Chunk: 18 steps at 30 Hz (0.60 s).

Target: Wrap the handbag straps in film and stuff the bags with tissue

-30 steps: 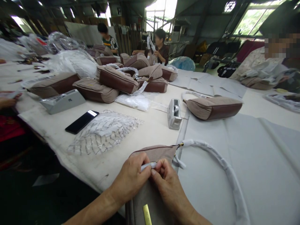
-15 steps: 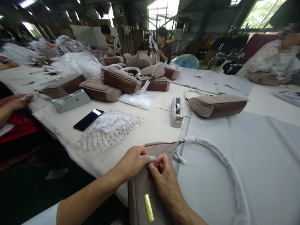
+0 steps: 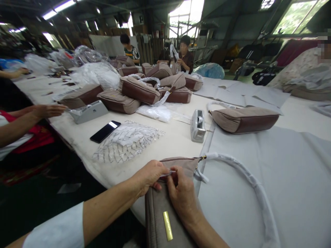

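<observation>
Left hand (image 3: 150, 176): there it was, fingers pinched together on a thin white strip (image 3: 167, 174)!
Right hand (image 3: 182, 191): fingers curled in close, tips nipping the strip's other end.
Handbag (image 3: 157, 210): right beneath both hands, far end at the tabletop (image 3: 178, 146), gold plate (image 3: 168, 225) facing up.
Strap (image 3: 249, 177): wrapped in white, it curved wide over grey sheeting (image 3: 297, 179).
Tape dispenser (image 3: 198, 126): it stood beyond the bag.
</observation>
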Motion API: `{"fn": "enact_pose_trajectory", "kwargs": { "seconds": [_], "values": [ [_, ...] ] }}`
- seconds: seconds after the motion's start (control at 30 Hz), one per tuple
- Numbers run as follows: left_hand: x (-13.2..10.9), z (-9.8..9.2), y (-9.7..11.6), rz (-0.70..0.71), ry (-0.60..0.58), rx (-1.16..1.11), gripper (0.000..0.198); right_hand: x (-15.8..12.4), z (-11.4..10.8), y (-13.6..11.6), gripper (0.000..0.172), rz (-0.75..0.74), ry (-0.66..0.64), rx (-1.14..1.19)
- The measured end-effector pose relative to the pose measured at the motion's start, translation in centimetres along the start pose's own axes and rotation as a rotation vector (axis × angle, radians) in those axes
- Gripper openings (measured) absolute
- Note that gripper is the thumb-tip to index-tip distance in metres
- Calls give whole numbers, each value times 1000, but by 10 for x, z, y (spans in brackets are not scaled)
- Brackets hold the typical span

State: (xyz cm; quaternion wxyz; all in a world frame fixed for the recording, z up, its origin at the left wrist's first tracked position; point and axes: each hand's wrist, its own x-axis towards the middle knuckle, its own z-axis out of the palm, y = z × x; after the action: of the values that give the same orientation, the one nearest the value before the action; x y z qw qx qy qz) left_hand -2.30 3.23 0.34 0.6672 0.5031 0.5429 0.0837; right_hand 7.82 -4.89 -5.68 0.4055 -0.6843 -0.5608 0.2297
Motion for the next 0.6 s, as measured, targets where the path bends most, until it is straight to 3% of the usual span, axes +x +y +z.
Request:
{"fn": "enact_pose_trajectory", "kwargs": {
  "seconds": [0.1, 0.23, 0.43, 0.5, 0.6],
  "values": [
    [-1, -2, -1, 14, -40, -15, 25, 3, 2, 2, 19, -163, 15, -131],
    [0, -4, -6, 42, -59, -13, 22, 7, 7, 9, 19, -383, 176, -332],
    [4, -2, -11, 148, -30, 46, 18, 14, 11, 21, 23, -471, 244, -483],
    [-1, -5, -14, 215, 25, 68, 20, 17, 10, 22, 26, -475, 256, -495],
    [-18, -13, -32, 369, 281, 69, 22, 17, 2, 19, 27, -477, 257, -487]
  ]
}}
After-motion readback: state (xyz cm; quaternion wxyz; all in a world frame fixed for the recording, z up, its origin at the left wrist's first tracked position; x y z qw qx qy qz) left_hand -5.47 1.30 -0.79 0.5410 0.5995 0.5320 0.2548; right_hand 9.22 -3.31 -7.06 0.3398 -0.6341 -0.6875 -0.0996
